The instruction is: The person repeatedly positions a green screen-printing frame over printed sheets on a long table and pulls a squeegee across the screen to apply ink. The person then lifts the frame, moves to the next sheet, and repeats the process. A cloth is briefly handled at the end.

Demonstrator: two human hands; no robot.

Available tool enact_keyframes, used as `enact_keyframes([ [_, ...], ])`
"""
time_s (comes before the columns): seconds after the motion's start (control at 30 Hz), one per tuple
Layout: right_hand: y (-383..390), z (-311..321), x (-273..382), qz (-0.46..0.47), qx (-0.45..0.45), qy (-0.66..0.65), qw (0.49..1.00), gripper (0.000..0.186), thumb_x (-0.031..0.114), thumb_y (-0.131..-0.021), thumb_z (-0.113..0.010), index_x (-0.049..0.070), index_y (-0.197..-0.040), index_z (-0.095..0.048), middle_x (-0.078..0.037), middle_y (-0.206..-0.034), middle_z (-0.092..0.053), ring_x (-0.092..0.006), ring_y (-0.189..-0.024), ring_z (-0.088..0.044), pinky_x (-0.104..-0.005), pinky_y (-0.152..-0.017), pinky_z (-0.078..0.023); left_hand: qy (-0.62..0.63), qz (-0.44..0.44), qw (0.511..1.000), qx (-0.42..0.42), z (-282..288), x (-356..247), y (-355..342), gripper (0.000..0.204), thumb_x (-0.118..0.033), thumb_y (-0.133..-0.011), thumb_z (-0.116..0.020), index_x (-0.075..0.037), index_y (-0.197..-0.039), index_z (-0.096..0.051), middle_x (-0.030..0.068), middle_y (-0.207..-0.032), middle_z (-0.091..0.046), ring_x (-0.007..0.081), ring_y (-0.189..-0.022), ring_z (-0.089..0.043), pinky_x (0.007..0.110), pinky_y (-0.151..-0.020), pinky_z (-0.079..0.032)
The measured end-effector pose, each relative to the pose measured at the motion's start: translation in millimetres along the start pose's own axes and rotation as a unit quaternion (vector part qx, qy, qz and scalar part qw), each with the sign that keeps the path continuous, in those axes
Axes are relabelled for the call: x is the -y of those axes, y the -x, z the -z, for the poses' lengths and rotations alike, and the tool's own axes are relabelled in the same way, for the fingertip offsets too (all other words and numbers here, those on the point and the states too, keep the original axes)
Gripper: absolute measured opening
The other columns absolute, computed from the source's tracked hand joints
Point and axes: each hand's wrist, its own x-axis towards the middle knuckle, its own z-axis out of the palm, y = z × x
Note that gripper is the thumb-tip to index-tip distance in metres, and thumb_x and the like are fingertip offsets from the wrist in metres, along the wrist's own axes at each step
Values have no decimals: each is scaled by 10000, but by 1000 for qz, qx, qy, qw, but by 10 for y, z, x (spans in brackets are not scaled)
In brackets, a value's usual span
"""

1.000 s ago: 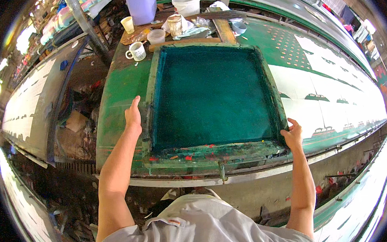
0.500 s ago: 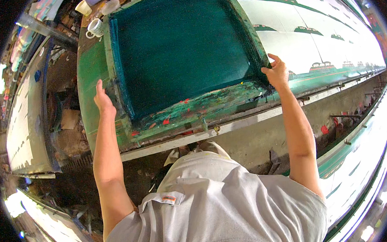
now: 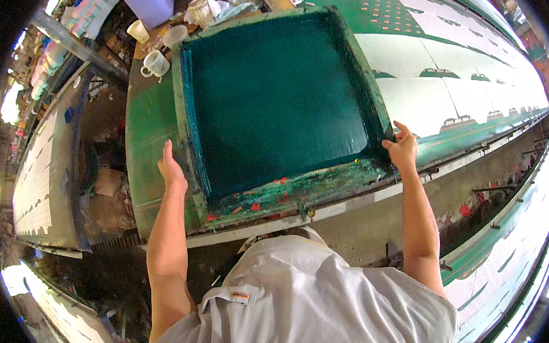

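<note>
A large screen-printing frame (image 3: 180, 108) with worn, paint-stained edges lies on the green print table in front of me. Dark teal mesh (image 3: 276, 102) fills it, with thick wet-looking colour along its inner sides. My left hand (image 3: 172, 171) is beside the frame's left side, low down, one digit stretched up and the other fingers partly hidden. At the lower right corner is my right hand (image 3: 404, 150), its thumb and forefinger spread and the thumb at the frame's edge. Red and green paint spots mark the frame's near bar (image 3: 300, 185).
A white mug (image 3: 156, 63), a cream cup (image 3: 138, 31) and a purple container (image 3: 149, 6) stand at the back left. White printed sheets (image 3: 421, 99) cover the table to the right. A metal rail (image 3: 253, 229) runs along the near edge.
The whole scene sits lower in the picture, showing more of the table's back. Both hands stay beside the frame, which keeps its place on the table.
</note>
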Motion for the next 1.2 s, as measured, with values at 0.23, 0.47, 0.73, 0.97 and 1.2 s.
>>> enact_keyframes([
  [0.23, -108, 76, -54, 22, 57, 58, 996, 889, 188, -760, -990, 140, -1572, -633, -190, -1244, -772, -365, -1158, -745, -489, -997, -586, -111, 70, 991, 23, -29, -84, 69, 959, -665, -991, -693, -38, -1689, -493, 178, -1775, -419, 344, -1641, -360, 541, -1355, -210],
  [0.47, 473, 7, 407, 199, -64, 198, 958, 673, 131, -886, -871, 77, -1519, -646, -223, -1428, -713, -415, -1337, -675, -535, -1142, -533, -200, 37, 979, -7, -46, 97, -153, 716, -616, -1062, -627, 74, -1156, -793, 245, -1131, -770, 371, -1093, -696, 496, -1031, -503],
  [0.73, 1782, -332, 1276, 503, 221, 104, 829, 489, 131, -884, -835, 117, -1366, -759, -128, -1436, -724, -354, -1331, -686, -519, -1146, -527, -502, -237, 826, 100, -108, 134, -616, 600, -434, -1169, -410, 31, -1056, -772, 347, -1096, -764, 559, -1065, -726, 640, -971, -558],
  [0.97, 1699, -561, 1603, 499, 167, 138, 839, 446, -28, -894, -664, 57, -1317, -779, -178, -1310, -784, -354, -1222, -742, -502, -1066, -566, -480, -296, 824, 56, -179, 128, -460, 395, -330, -1164, -478, -34, -1098, -731, 245, -1129, -763, 485, -1056, -732, 616, -911, -577],
  [1.2, 1501, -702, 2307, 371, 339, 249, 828, 401, 76, -957, -709, 172, -1342, -769, -137, -1263, -797, -394, -1164, -755, -528, -987, -596, -473, -352, 807, 25, -172, 185, -478, 262, -267, -1125, -552, -81, -1127, -737, 181, -1137, -747, 424, -1077, -721, 578, -905, -569],
])
